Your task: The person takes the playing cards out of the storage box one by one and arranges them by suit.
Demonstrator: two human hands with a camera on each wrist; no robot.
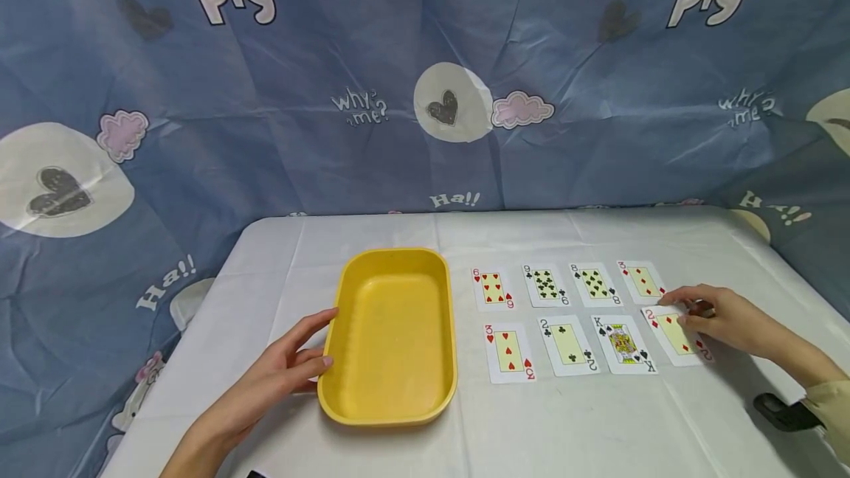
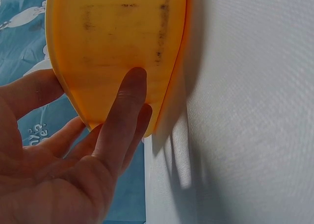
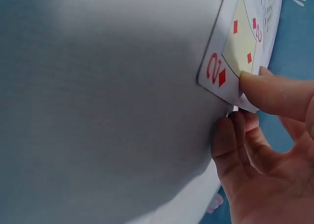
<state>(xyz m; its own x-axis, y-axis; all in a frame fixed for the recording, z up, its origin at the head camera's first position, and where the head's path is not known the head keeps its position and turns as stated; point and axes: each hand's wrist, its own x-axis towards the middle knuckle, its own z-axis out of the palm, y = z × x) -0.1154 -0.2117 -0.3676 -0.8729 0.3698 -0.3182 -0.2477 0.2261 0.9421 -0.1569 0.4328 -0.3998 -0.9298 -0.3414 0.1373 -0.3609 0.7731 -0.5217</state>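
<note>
A yellow tray [image 1: 387, 345] stands on the white-covered table. Along its left side, my left hand [image 1: 285, 360] touches the rim and outer wall with spread, relaxed fingers, also visible against the tray wall [image 2: 117, 33] in the left wrist view. Over on the right, my right hand [image 1: 737, 319] pinches the two of diamonds [image 1: 674, 341] near its upper right corner. The right wrist view shows the thumb on the card's face [image 3: 240, 50], with other fingers by its edge. Just behind lies the three of diamonds [image 1: 641, 282], close to my right fingertips.
More face-up cards lie in two rows between tray and right hand, among them the six of hearts [image 1: 493, 288], three of hearts [image 1: 509, 352] and king of spades [image 1: 624, 345]. A blue printed cloth [image 1: 398, 161] hangs behind the table. A black strap [image 1: 786, 413] circles my right wrist.
</note>
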